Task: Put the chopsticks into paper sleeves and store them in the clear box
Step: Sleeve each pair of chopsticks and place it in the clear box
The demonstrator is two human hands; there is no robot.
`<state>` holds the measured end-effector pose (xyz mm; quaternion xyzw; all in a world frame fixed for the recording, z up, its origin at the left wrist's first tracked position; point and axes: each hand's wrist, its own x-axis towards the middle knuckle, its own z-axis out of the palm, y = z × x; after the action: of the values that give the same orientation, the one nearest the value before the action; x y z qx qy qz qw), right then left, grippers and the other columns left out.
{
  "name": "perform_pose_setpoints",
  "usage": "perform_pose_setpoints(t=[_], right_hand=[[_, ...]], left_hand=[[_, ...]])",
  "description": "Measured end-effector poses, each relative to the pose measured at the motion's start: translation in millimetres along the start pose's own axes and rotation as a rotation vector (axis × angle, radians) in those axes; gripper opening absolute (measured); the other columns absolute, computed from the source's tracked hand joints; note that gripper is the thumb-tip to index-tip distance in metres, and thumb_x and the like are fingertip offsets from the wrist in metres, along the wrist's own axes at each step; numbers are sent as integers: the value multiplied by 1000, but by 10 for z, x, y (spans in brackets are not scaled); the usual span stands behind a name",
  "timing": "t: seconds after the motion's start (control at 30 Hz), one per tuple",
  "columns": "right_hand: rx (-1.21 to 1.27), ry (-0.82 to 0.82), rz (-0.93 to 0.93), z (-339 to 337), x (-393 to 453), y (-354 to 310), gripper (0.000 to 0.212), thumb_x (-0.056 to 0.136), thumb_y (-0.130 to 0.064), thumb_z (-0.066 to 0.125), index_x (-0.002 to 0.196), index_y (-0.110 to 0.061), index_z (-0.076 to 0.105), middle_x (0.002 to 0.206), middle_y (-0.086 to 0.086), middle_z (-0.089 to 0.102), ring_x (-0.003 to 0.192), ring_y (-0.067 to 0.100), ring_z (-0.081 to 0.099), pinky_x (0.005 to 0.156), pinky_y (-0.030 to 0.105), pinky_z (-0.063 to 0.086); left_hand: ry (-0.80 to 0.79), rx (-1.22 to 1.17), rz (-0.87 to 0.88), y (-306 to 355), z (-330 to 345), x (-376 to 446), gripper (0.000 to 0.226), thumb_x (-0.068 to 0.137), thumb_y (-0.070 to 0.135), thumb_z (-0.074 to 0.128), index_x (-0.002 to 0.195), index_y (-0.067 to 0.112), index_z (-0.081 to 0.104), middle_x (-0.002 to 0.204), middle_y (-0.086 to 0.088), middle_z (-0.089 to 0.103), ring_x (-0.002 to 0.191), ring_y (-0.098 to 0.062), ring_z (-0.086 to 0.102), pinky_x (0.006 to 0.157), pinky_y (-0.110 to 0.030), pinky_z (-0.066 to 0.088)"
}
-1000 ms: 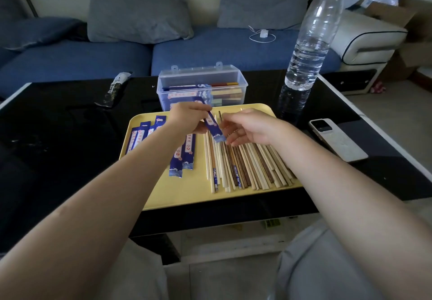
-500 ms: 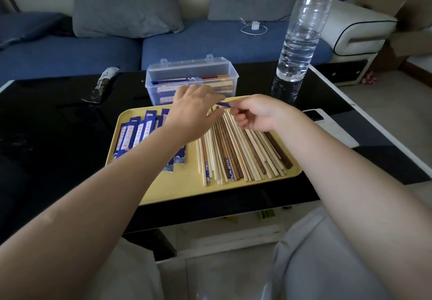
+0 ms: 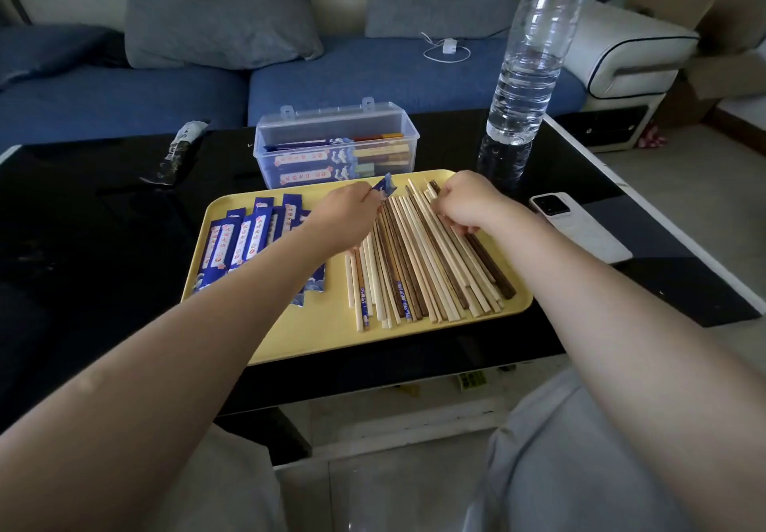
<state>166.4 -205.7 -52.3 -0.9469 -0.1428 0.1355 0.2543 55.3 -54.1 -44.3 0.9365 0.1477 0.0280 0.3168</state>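
A yellow tray [image 3: 331, 336] lies on the black table. Several loose chopsticks [image 3: 418, 266], light and dark wood, lie in a fan on its right half. Several blue paper sleeves [image 3: 242, 241] lie on its left half. My left hand [image 3: 346, 220] pinches one blue sleeve [image 3: 385, 188], whose end sticks up past the fingers. My right hand [image 3: 464, 204] rests curled over the far ends of the chopsticks, fingers down among them; what it grips is hidden. The clear box [image 3: 335, 146] stands open just behind the tray with sleeved chopsticks inside.
A tall water bottle [image 3: 526, 63] stands at the tray's back right corner. A white phone [image 3: 580, 226] lies right of the tray. A dark wrapper [image 3: 178, 154] lies at the back left. A blue sofa runs behind the table.
My right hand has let go of the sleeve's end and moved right onto the chopstick tips. My left hand keeps the sleeve, which now points up and away.
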Motion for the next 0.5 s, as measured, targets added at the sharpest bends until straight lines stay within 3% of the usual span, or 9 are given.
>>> perform_pose_setpoints(t=[0.13, 0.27, 0.5], right_hand=[[-303, -53, 10, 13, -90, -19, 24, 94, -31, 68, 106, -12, 61, 85, 6, 65, 70, 18, 66, 60, 29, 50], [-369, -46, 9, 42, -138, -94, 42, 92, -32, 71, 124, -7, 58, 99, 7, 65, 95, 25, 70, 88, 37, 58], [-380, -38, -3, 44, -173, -134, 27, 94, -21, 65, 116, -6, 60, 83, 5, 61, 77, 22, 66, 69, 30, 53]], left_hand=[[-141, -478, -332, 24, -22, -18, 27, 107, 27, 37, 100, 7, 53, 75, -11, 61, 53, -19, 61, 50, -30, 56], [-184, -791, -447, -52, -49, -14, 23, 105, 28, 45, 96, 8, 53, 78, -12, 63, 64, -23, 65, 70, -38, 59], [-195, -801, -485, -138, -50, -5, 24, 104, 29, 48, 99, 7, 56, 85, -13, 64, 71, -24, 68, 71, -39, 60]])
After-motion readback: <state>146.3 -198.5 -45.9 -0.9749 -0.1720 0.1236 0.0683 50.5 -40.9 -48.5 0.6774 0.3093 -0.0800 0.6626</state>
